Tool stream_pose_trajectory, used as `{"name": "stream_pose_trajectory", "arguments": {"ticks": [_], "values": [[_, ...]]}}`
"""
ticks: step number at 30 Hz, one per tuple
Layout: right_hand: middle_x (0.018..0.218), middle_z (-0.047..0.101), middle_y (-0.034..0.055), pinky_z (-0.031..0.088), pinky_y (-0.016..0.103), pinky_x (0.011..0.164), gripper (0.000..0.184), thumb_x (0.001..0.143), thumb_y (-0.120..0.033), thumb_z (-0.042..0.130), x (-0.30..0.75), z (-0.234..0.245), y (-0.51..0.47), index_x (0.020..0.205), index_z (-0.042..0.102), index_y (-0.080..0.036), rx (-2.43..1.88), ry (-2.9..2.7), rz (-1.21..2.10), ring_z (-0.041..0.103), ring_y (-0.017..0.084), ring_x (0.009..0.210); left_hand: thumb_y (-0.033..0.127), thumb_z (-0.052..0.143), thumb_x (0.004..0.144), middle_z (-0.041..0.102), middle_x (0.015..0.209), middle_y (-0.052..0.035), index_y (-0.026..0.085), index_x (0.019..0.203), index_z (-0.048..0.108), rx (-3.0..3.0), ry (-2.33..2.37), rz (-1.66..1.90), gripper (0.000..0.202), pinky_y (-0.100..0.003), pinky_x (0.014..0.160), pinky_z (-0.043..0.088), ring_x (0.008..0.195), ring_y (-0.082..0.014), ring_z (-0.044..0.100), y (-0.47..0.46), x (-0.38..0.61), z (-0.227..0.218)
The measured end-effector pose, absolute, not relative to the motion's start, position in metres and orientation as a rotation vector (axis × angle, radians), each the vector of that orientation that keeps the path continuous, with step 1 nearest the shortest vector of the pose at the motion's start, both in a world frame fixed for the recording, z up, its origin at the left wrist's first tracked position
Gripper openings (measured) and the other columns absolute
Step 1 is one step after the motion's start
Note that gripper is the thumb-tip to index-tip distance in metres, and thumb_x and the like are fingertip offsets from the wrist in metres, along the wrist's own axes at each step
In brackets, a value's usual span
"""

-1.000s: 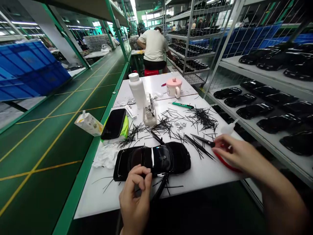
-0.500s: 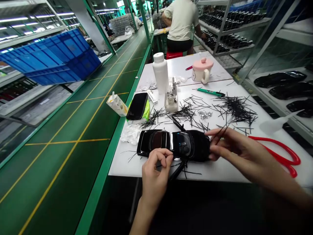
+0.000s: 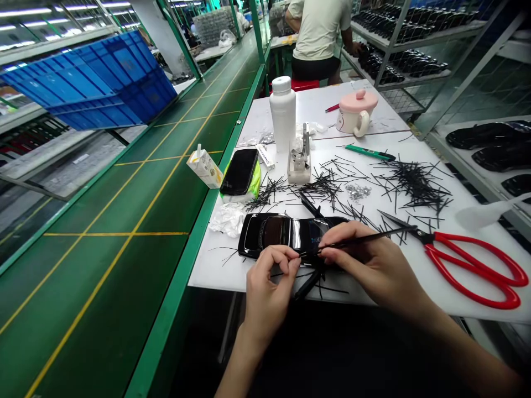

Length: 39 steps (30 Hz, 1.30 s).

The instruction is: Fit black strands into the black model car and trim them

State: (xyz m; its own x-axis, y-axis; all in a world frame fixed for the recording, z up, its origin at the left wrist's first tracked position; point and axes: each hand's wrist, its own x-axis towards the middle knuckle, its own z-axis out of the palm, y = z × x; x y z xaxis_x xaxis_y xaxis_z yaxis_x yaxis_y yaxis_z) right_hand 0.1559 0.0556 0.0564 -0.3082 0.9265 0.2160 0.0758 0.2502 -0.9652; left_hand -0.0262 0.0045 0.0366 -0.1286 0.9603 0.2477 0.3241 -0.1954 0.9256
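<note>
A black model car [image 3: 269, 232] lies on the white table with its doors swung out on both sides. My left hand [image 3: 269, 279] is at the car's near side, thumb and forefinger pinched on a small thin dark piece, possibly a black strip [image 3: 304, 255]. My right hand [image 3: 365, 260] is closed round dark tweezers [image 3: 373, 236], their tips pointing left over the car, close to my left fingertips. The hand hides the car's right end. Red-handled scissors [image 3: 464, 265] lie to the right of my right hand.
Behind the car are piles of black strips [image 3: 417, 182], small clear bits [image 3: 359, 192], a green cutter [image 3: 369, 152], a clear holder [image 3: 299, 174], a white bottle [image 3: 283, 116], a lidded mug [image 3: 352, 119] and a phone [image 3: 240, 171]. A green conveyor [image 3: 124, 243] runs left; a person [image 3: 319, 33] sits ahead.
My right hand with the tweezers has moved left, from the car's right end to beside my left fingertips. My left hand keeps its pinch. The view has shifted slightly, showing more of the scissors.
</note>
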Motion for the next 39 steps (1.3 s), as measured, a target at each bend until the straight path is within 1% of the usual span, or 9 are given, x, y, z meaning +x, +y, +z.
{"name": "stream_pose_trajectory", "arguments": {"ticks": [15,17,20,22,24,27,29,33,39], "values": [[0.087,0.069,-0.0020,0.056,0.018,0.066,0.004,0.091,-0.027,0.068,0.157,0.051,0.057,0.089,0.065,-0.025,-0.936,-1.654,1.143,0.067,0.010,0.072,0.010,0.061,0.091,0.064,0.086,0.0018,0.021,0.072,0.042,1.569,1.440,1.349,0.029,-0.025,0.079,0.050,0.083,-0.0112,0.063,0.004,-0.026,0.036],[0.088,0.068,-0.0019,0.056,0.020,0.067,0.004,0.091,-0.028,0.067,0.160,0.049,0.057,0.089,0.065,-0.025,-0.915,-1.659,1.169,0.067,0.010,0.074,0.010,0.061,0.090,0.065,0.090,0.0019,0.021,0.073,0.042,1.611,1.450,1.360,0.028,-0.025,0.080,0.051,0.086,-0.0112,0.064,0.004,-0.029,0.036],[0.089,0.068,-0.0016,0.054,0.022,0.073,0.004,0.092,-0.027,0.067,0.167,0.046,0.059,0.089,0.064,-0.025,-0.883,-1.734,1.196,0.067,0.013,0.084,0.009,0.061,0.090,0.065,0.103,0.0005,0.022,0.075,0.043,1.718,1.575,1.407,0.026,-0.030,0.096,0.049,0.101,-0.0126,0.062,0.003,-0.037,0.035],[0.091,0.068,-0.0015,0.052,0.023,0.078,0.004,0.093,-0.025,0.065,0.172,0.044,0.060,0.090,0.063,-0.026,-0.859,-1.818,1.209,0.066,0.014,0.089,0.009,0.060,0.090,0.064,0.110,-0.0011,0.022,0.078,0.044,1.811,1.673,1.404,0.024,-0.038,0.109,0.042,0.113,-0.0147,0.058,0.004,-0.041,0.035],[0.091,0.067,-0.0015,0.051,0.025,0.081,0.004,0.094,-0.024,0.064,0.175,0.042,0.060,0.091,0.062,-0.025,-0.818,-1.901,1.208,0.065,0.014,0.090,0.009,0.061,0.089,0.063,0.116,-0.0039,0.023,0.082,0.045,1.915,1.724,1.346,0.022,-0.046,0.114,0.037,0.122,-0.0181,0.055,0.005,-0.042,0.033],[0.090,0.067,-0.0003,0.049,0.027,0.079,0.002,0.095,-0.023,0.062,0.175,0.041,0.061,0.093,0.061,-0.023,-0.764,-2.008,1.137,0.062,0.014,0.087,0.013,0.065,0.087,0.058,0.125,-0.0105,0.022,0.091,0.045,2.049,1.770,1.227,0.022,-0.055,0.113,0.037,0.128,-0.0245,0.051,0.007,-0.038,0.029],[0.088,0.066,0.0011,0.048,0.027,0.075,0.003,0.096,-0.023,0.060,0.174,0.039,0.061,0.094,0.060,-0.022,-0.751,-2.075,1.073,0.060,0.015,0.084,0.015,0.066,0.087,0.056,0.128,-0.0142,0.022,0.095,0.045,2.102,1.809,1.172,0.023,-0.057,0.110,0.039,0.128,-0.0274,0.050,0.009,-0.035,0.027],[0.088,0.064,0.0035,0.047,0.028,0.073,0.006,0.098,-0.021,0.056,0.172,0.036,0.062,0.093,0.059,-0.020,-0.692,-2.150,1.027,0.058,0.015,0.082,0.015,0.064,0.088,0.054,0.130,-0.0165,0.021,0.097,0.045,2.133,1.842,1.138,0.022,-0.054,0.105,0.043,0.126,-0.0283,0.051,0.010,-0.033,0.025],[0.088,0.062,0.0050,0.047,0.028,0.072,0.005,0.097,-0.020,0.056,0.170,0.031,0.062,0.094,0.059,-0.020,-0.673,-2.174,0.922,0.057,0.015,0.082,0.016,0.064,0.088,0.056,0.129,-0.0169,0.021,0.099,0.044,2.155,1.864,1.143,0.023,-0.053,0.105,0.044,0.125,-0.0283,0.053,0.010,-0.034,0.023]]}}
